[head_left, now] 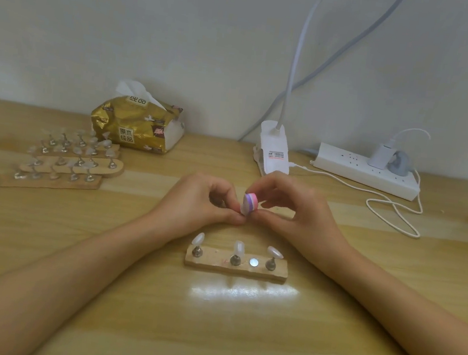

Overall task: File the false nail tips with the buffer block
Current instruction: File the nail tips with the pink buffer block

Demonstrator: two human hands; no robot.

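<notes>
A small pink-and-purple buffer block [251, 202] is pinched between the thumb and fingers of my right hand [291, 208] above the middle of the table. My left hand [203, 200] pinches a false nail tip [244, 210] on its stand, pressed against the block's left face; the stand is mostly hidden by my fingers. In front of my hands lies a wooden holder strip [236, 267] with three white nail tips [238, 248] standing on metal pegs and one bare round magnet [253, 262].
Several more wooden strips with nail tips [70, 157] lie at the left. A gold tissue pack [137, 124] stands behind them. A white clip lamp base [272, 152] sits at the back centre. A power strip [366, 170] and white cable [393, 211] are at the right.
</notes>
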